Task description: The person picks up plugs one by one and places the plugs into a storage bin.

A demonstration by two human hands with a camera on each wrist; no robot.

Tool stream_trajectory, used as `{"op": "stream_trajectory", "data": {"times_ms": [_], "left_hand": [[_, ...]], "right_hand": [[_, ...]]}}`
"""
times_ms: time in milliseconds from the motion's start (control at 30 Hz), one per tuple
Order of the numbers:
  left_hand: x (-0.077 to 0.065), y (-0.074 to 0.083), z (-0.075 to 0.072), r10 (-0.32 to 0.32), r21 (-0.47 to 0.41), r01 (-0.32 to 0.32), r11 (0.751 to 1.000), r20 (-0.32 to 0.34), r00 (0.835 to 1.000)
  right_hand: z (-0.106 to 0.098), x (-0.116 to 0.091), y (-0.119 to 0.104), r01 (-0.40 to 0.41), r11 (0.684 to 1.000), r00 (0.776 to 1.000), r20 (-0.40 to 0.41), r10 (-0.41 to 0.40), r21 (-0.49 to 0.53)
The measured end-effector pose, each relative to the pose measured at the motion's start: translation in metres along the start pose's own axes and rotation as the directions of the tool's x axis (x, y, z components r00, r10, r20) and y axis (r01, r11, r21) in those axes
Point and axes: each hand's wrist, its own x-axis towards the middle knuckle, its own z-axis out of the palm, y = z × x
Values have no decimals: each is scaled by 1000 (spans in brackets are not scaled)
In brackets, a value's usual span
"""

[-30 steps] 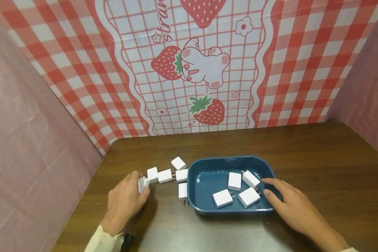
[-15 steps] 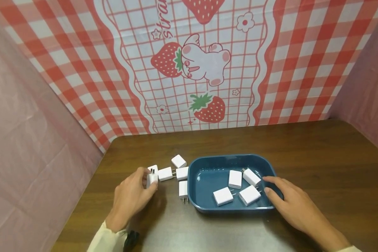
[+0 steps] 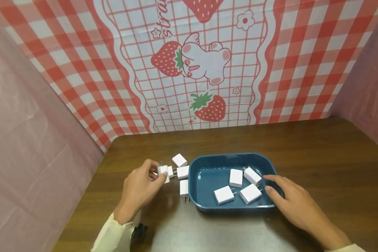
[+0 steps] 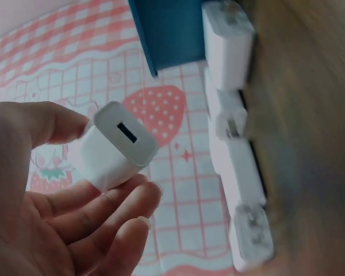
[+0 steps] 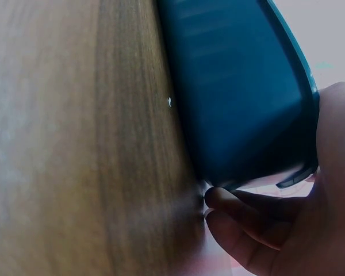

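My left hand point(image 3: 143, 187) pinches a white charger plug point(image 4: 118, 144) between thumb and fingers, lifted above the table left of the tray. Its USB slot faces the left wrist camera, and its prongs point up in the head view. Several more white chargers lie below it, among them one at the tray's left wall point(image 3: 184, 188) and another behind point(image 3: 180, 160). My right hand point(image 3: 297, 206) holds the right end of the blue tray point(image 3: 233, 207), thumb and forefinger over the rim. The other fingers point(image 5: 241, 221) are low outside the wall. Several chargers point(image 3: 224, 195) lie inside the tray.
A brown wooden table point(image 3: 318, 168) carries everything. Behind it hangs a red checked cloth point(image 3: 302, 70) with strawberry prints. Pink cloth point(image 3: 34, 140) hangs along the left side and more at the right.
My left hand has moved right towards the tray with the charger, lifting it from the left end of the loose chargers. My right hand and the tray stay in place.
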Motion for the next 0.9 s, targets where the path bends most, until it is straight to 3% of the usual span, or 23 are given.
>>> {"op": "stream_trajectory", "data": {"times_ms": [333,700,900], "left_hand": [[9,29,9,92,-58,-94,994,-23,995],[10,42,20,117,-50,-116,992,22,993],[11,51,25,189,-50,-188,981,18,982]], "right_hand": [[0,1,2,-3,1000,1000,7,3,5],[1,2,0,-21,1000,1000,16,22,-11],[1,2,0,-26,1000,999,19,26,-7]]}}
